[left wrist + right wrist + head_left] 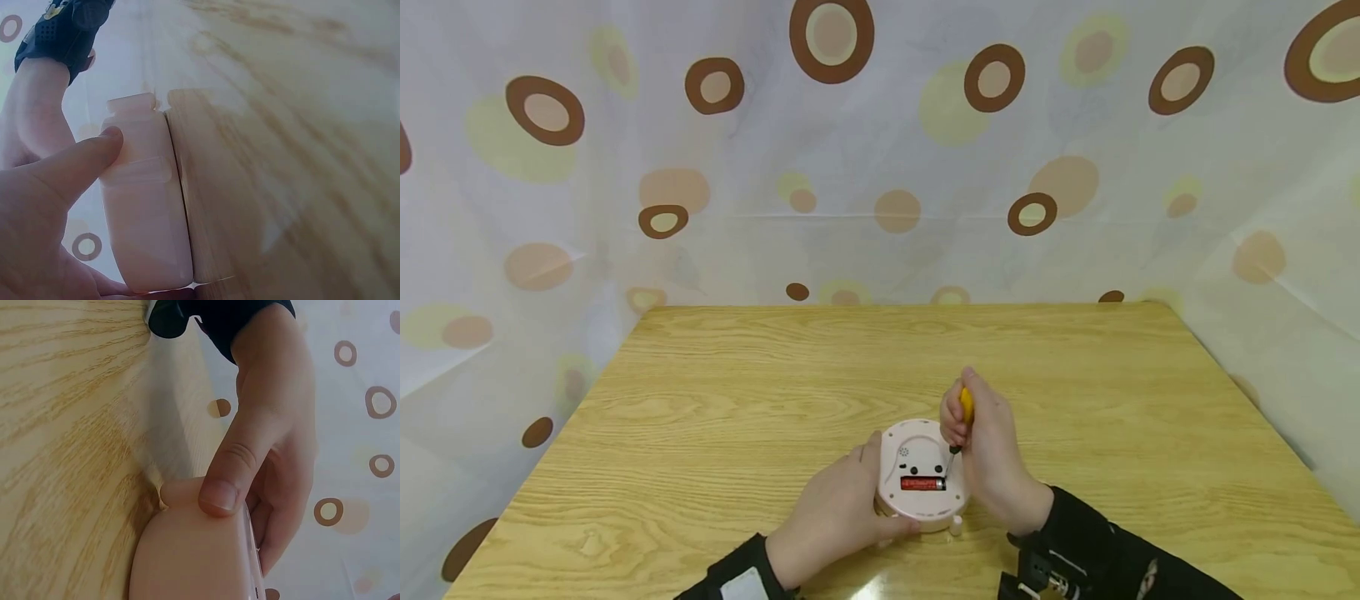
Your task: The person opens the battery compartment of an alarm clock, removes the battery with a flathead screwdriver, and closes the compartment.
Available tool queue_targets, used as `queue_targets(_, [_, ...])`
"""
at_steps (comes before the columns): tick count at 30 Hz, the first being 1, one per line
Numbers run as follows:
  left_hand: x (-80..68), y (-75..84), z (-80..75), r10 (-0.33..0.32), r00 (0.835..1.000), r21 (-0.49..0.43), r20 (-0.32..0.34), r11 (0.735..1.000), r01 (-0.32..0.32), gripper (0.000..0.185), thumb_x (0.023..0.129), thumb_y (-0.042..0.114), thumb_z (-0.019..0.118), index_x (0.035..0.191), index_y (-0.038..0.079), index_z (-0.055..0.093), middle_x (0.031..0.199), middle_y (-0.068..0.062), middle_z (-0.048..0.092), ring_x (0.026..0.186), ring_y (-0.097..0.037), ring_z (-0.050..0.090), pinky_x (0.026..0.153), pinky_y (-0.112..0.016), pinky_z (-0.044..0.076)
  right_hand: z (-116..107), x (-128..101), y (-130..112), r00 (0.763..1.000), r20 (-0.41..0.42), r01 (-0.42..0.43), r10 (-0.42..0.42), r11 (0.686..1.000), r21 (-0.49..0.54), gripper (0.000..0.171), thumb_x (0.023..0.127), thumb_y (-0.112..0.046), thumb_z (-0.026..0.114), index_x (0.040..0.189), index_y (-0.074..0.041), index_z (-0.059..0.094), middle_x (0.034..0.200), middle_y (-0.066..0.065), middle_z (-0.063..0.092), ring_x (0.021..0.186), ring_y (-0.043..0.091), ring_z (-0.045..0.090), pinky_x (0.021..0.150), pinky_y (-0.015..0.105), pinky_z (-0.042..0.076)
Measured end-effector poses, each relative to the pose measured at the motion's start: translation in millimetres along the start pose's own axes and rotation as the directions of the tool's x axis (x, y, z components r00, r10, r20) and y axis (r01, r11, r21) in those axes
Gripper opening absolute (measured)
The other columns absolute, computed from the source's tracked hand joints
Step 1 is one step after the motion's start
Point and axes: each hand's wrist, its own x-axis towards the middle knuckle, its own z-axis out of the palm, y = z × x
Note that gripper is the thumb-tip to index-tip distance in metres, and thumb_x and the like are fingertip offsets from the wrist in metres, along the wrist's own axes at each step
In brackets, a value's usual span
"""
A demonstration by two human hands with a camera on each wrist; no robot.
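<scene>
A round pale pink alarm clock (925, 505) lies on the table with its back facing up. In its uncovered battery slot sits a red battery (921, 483). My left hand (838, 496) grips the clock's left side, thumb along the near edge; the left wrist view shows that thumb against the clock's side (147, 225). My right hand (992, 450) is wrapped around the yellow handle of a screwdriver (967, 406). The shaft points down to the battery's right end; whether the tip touches it I cannot tell. In the right wrist view, the left thumb rests on the clock (194, 550).
The wood-grain table (737, 383) extends beyond and to both sides of the hands. A patterned cloth (850, 150) hangs behind it and along the sides. One small foot (956, 525) sticks out at the clock's near edge.
</scene>
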Motion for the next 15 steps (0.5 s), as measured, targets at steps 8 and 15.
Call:
queue_targets(8, [-0.4,0.6,-1.5,0.002,1.0,-0.015,0.008,1.0,-0.002,0.117,0.076,0.061,0.09,0.158,-0.006,0.039,0.135,-0.02,0.07,0.116,-0.03,0.071,0.089,-0.041,0.061,2.9,-2.3,2.5,1.0,-0.003,-0.012,0.012,1.0,-0.029,0.053,0.116,-0.031,0.036,0.066,-0.014,0.04,0.057,-0.007,0.036,0.052,0.008,0.035,0.055,0.022,0.03])
queue_targets(15, [-0.3,1.9,-2.7,-0.003,1.0,-0.022,0.017,1.0,0.003,0.118,0.076,0.061,0.09,0.158,-0.006,0.039,0.138,-0.021,0.068,0.121,-0.031,0.07,0.092,-0.043,0.061,7.3,-3.5,3.3,1.0,-0.012,-0.001,0.0,0.995,-0.099,0.052,0.114,-0.028,0.04,0.065,-0.013,0.042,0.057,-0.005,0.037,0.051,0.009,0.035,0.055,0.022,0.03])
